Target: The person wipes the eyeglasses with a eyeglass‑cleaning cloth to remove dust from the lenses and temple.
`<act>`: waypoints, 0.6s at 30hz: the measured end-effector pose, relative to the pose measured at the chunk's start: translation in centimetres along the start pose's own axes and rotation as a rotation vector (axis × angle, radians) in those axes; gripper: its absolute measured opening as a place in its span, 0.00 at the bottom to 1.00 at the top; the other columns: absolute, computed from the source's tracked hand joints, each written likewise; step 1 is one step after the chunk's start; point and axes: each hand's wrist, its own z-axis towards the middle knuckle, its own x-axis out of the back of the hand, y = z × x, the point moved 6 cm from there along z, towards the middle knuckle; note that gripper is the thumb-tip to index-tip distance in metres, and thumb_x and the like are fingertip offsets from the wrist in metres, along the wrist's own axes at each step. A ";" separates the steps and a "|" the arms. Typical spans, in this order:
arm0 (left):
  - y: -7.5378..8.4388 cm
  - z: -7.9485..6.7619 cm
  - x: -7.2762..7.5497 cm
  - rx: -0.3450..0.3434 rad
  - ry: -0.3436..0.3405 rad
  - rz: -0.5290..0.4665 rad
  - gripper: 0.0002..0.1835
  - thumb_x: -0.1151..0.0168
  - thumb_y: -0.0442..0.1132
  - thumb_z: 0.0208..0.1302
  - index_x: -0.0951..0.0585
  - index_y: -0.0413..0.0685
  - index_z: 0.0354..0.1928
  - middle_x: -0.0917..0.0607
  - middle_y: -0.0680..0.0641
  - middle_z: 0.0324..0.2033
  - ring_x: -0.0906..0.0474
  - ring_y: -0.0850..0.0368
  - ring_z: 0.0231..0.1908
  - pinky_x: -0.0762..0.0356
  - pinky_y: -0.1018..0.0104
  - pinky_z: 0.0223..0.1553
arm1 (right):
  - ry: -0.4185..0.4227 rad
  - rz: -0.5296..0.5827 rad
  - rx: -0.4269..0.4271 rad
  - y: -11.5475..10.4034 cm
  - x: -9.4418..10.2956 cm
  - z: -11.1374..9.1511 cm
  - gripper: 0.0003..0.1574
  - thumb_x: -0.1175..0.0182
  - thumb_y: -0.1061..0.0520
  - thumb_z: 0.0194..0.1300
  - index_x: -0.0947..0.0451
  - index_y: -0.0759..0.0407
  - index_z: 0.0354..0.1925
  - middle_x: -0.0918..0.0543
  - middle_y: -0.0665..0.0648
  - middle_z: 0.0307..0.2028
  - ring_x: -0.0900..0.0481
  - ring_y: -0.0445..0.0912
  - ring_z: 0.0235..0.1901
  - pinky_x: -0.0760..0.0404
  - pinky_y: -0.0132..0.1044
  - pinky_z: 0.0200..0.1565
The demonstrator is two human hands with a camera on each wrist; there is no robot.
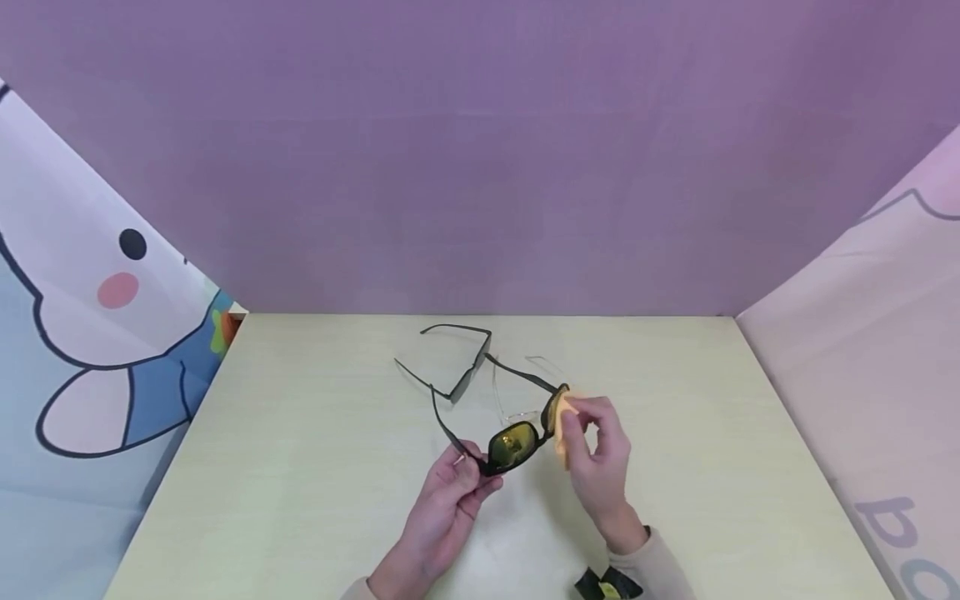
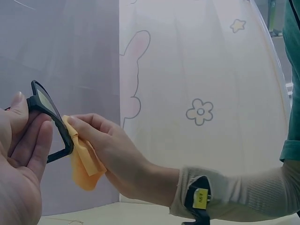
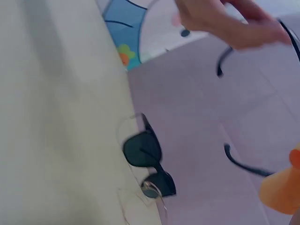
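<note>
My left hand (image 1: 447, 508) grips black-framed glasses with yellow-tinted lenses (image 1: 513, 447) by one end of the frame, near the hinge. Their temples stand unfolded, pointing away from me. An orange cloth (image 1: 561, 437) is pinched between the thumb and fingers of my right hand (image 1: 602, 457), pressed to the lens at the other end. In the left wrist view the cloth (image 2: 86, 164) hangs in folds below the fingertips, against the outer face of the frame (image 2: 63, 133). Most of that lens is hidden behind the cloth in the head view.
Behind the held glasses, dark sunglasses (image 1: 471, 373) lie on the pale table (image 1: 300, 467) with temples unfolded. Thin wire-rimmed glasses (image 3: 161, 201) lie beside them, partly covered in the head view. A purple panel (image 1: 480, 167) rises at the table's back edge, with printed cloths on both sides.
</note>
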 end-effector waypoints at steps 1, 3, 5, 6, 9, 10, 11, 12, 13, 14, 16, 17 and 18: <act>0.0 0.0 0.0 -0.002 0.003 0.001 0.05 0.46 0.35 0.78 0.22 0.54 0.46 0.21 0.54 0.46 0.17 0.64 0.46 0.18 0.72 0.55 | -0.012 0.021 0.037 -0.1 -0.2 -0.3 0.07 0.42 0.73 0.68 0.26 0.81 0.42 0.23 0.60 0.30 0.28 0.40 0.28 0.29 0.26 0.27; 0.0 0.1 0.0 -0.003 0.007 0.002 0.05 0.46 0.36 0.78 0.22 0.54 0.46 0.21 0.54 0.45 0.17 0.64 0.46 0.18 0.72 0.55 | -0.027 0.031 0.094 -0.3 -0.4 -0.5 0.13 0.40 0.68 0.71 0.26 0.82 0.41 0.22 0.62 0.31 0.29 0.41 0.29 0.29 0.28 0.26; 0.0 0.1 0.0 0.001 0.007 0.001 0.05 0.46 0.35 0.78 0.22 0.54 0.45 0.21 0.54 0.46 0.17 0.64 0.46 0.18 0.72 0.56 | -0.014 0.009 0.102 -0.5 -0.3 -0.3 0.13 0.40 0.67 0.72 0.26 0.82 0.41 0.23 0.62 0.30 0.29 0.41 0.30 0.29 0.27 0.27; 0.0 0.1 0.0 0.005 0.005 -0.001 0.05 0.45 0.35 0.78 0.22 0.54 0.45 0.21 0.54 0.46 0.17 0.64 0.47 0.18 0.72 0.56 | 0.001 -0.014 0.086 -0.5 -0.2 -0.1 0.10 0.40 0.69 0.70 0.25 0.82 0.40 0.23 0.62 0.30 0.29 0.41 0.29 0.29 0.27 0.28; -0.1 0.1 0.0 0.011 -0.003 0.001 0.05 0.45 0.35 0.78 0.22 0.54 0.45 0.20 0.54 0.46 0.17 0.63 0.47 0.18 0.71 0.56 | 0.038 -0.078 -0.012 -0.3 0.4 0.7 0.06 0.44 0.78 0.64 0.24 0.81 0.41 0.25 0.61 0.27 0.28 0.38 0.29 0.28 0.24 0.31; -0.1 0.1 0.0 0.012 -0.006 0.002 0.05 0.45 0.35 0.78 0.22 0.54 0.45 0.20 0.54 0.45 0.17 0.63 0.47 0.18 0.71 0.56 | 0.045 -0.092 -0.047 -0.2 0.5 0.8 0.09 0.45 0.81 0.61 0.24 0.80 0.41 0.26 0.61 0.27 0.28 0.38 0.28 0.28 0.23 0.31; -0.1 0.0 0.0 0.012 -0.007 0.007 0.05 0.45 0.35 0.78 0.22 0.54 0.45 0.20 0.54 0.45 0.17 0.63 0.47 0.18 0.71 0.56 | 0.048 -0.101 -0.077 0.0 0.7 0.9 0.11 0.46 0.82 0.60 0.24 0.80 0.42 0.26 0.61 0.27 0.28 0.37 0.28 0.29 0.22 0.31; -0.1 0.0 0.0 0.012 -0.008 0.009 0.05 0.45 0.35 0.78 0.22 0.54 0.45 0.20 0.55 0.45 0.17 0.63 0.47 0.18 0.71 0.56 | 0.049 -0.103 -0.100 0.2 0.7 0.8 0.12 0.47 0.83 0.60 0.24 0.79 0.42 0.26 0.60 0.27 0.28 0.37 0.28 0.29 0.22 0.31; -0.1 0.0 0.0 0.011 -0.007 0.014 0.05 0.44 0.35 0.78 0.22 0.54 0.45 0.20 0.55 0.45 0.17 0.63 0.47 0.17 0.71 0.55 | 0.048 -0.096 -0.111 0.4 0.8 0.7 0.13 0.47 0.83 0.60 0.24 0.79 0.43 0.26 0.60 0.27 0.28 0.37 0.27 0.28 0.22 0.31; -0.1 0.0 0.1 0.011 -0.006 0.018 0.05 0.44 0.35 0.77 0.22 0.54 0.45 0.20 0.55 0.44 0.17 0.63 0.47 0.17 0.71 0.55 | 0.047 -0.084 -0.112 0.6 0.8 0.4 0.13 0.47 0.83 0.61 0.24 0.79 0.43 0.25 0.60 0.28 0.27 0.37 0.27 0.27 0.22 0.32; -0.1 0.1 0.1 0.010 0.003 0.031 0.04 0.44 0.35 0.77 0.22 0.54 0.45 0.20 0.56 0.44 0.17 0.63 0.46 0.17 0.71 0.56 | 0.038 -0.056 -0.089 0.8 0.6 -0.2 0.12 0.46 0.81 0.62 0.24 0.80 0.44 0.24 0.59 0.28 0.26 0.38 0.27 0.26 0.23 0.33; -0.1 0.1 0.2 0.008 0.008 0.041 0.04 0.44 0.36 0.77 0.22 0.55 0.45 0.20 0.57 0.43 0.17 0.64 0.46 0.17 0.71 0.56 | 0.030 -0.041 -0.068 0.8 0.5 -0.5 0.10 0.45 0.79 0.64 0.25 0.80 0.45 0.24 0.59 0.29 0.26 0.38 0.28 0.25 0.23 0.33; -0.1 0.2 0.2 0.004 0.013 0.049 0.04 0.43 0.36 0.77 0.22 0.55 0.45 0.19 0.57 0.43 0.17 0.64 0.46 0.17 0.71 0.55 | 0.020 -0.028 -0.043 0.7 0.3 -0.8 0.08 0.43 0.77 0.66 0.25 0.80 0.44 0.23 0.60 0.30 0.26 0.39 0.29 0.25 0.24 0.33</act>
